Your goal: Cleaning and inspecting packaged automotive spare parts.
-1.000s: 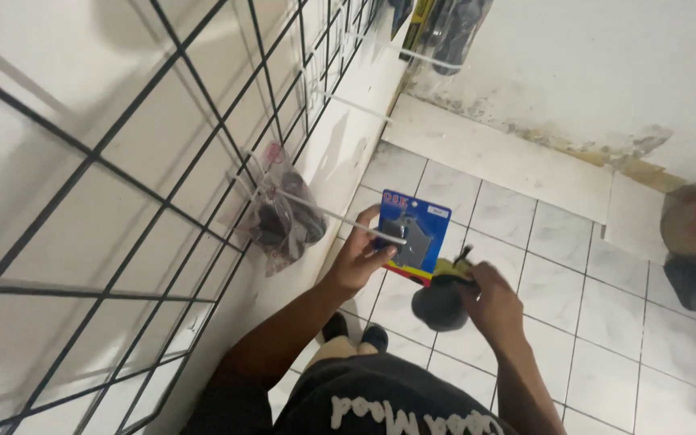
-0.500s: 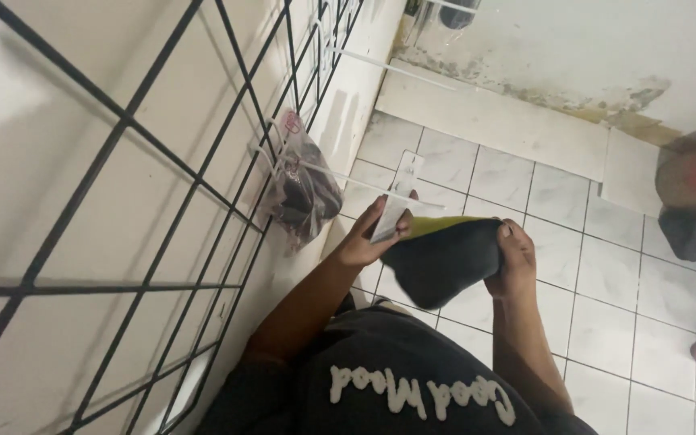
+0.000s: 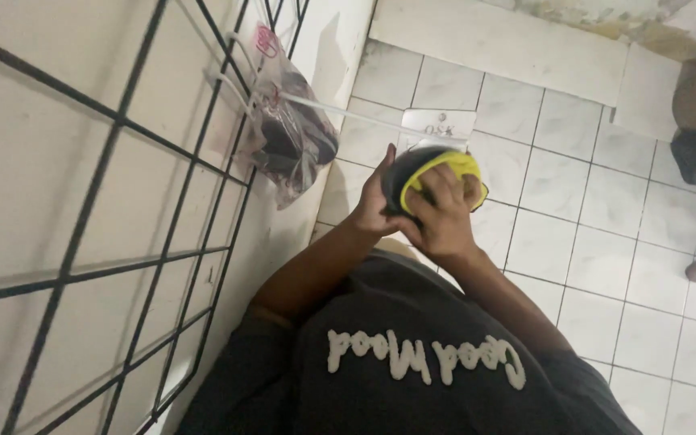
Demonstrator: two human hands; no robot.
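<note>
Both hands hold one black and yellow package (image 3: 437,173) in front of the chest, above the tiled floor (image 3: 573,234).

Left hand (image 3: 376,205): grip closed on the left edge of the package, fingers wrapped behind it.

Right hand (image 3: 445,213): grip closed on the front of the package, fingers spread over the yellow part.

Package: rounded outline, black body, yellow band across the upper right. One white rectangular tag (image 3: 438,125) shows just above it, with dark handwriting on it. Whether the tag belongs to the package or to the hook cannot be told.

Hook: one white metal hook (image 3: 340,113) runs from the black wire grid (image 3: 147,242) on the wall toward the tag and the package. Its tip lies at or behind the tag.

Hanging stock: one clear plastic bag (image 3: 292,133) with dark contents hangs on the grid, near the base of the hook. It carries one small pink label at its top.

Count: one held package, one tag, one hook, one hanging bag.
</note>
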